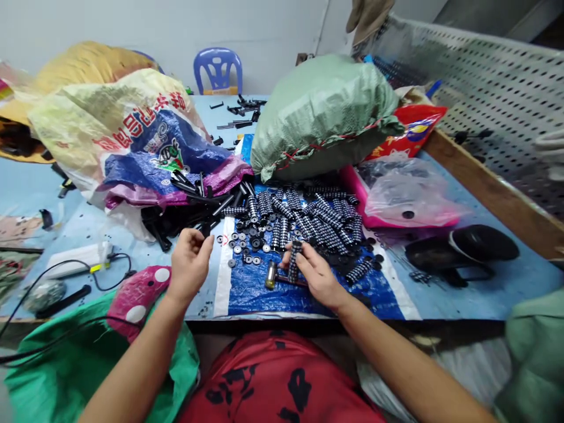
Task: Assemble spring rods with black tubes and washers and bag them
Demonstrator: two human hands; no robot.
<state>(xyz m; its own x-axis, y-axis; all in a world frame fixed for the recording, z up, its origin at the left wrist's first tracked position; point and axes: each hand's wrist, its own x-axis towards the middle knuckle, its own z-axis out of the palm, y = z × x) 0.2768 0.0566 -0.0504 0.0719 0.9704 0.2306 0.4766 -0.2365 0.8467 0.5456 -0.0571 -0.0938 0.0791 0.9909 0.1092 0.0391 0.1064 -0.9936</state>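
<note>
Red cloth with black blotches fills the near edge of the view, and both bare forearms reach out over it toward the tabletop.

On the left side, the left hand is raised just above the near edge of the blue tarp, wrist bent slightly, fingers curled loosely toward the thumb as if pinching; whether anything small sits between the fingertips cannot be told.

On the right side, the right hand lies lower, palm down on the tarp, its fingers closed around a ribbed black grip that stands nearly upright between thumb and fingers. Just left of this hand, touching or almost touching it, a small metal cylinder lies on the tarp.

Beyond the right hand, a heap of ribbed black grips spreads across the far part of the tarp. Between the two hands and a little farther off lie scattered black washers. Farther left, black rods spill from a printed woven bag; a green sack rests behind the heap.
</note>
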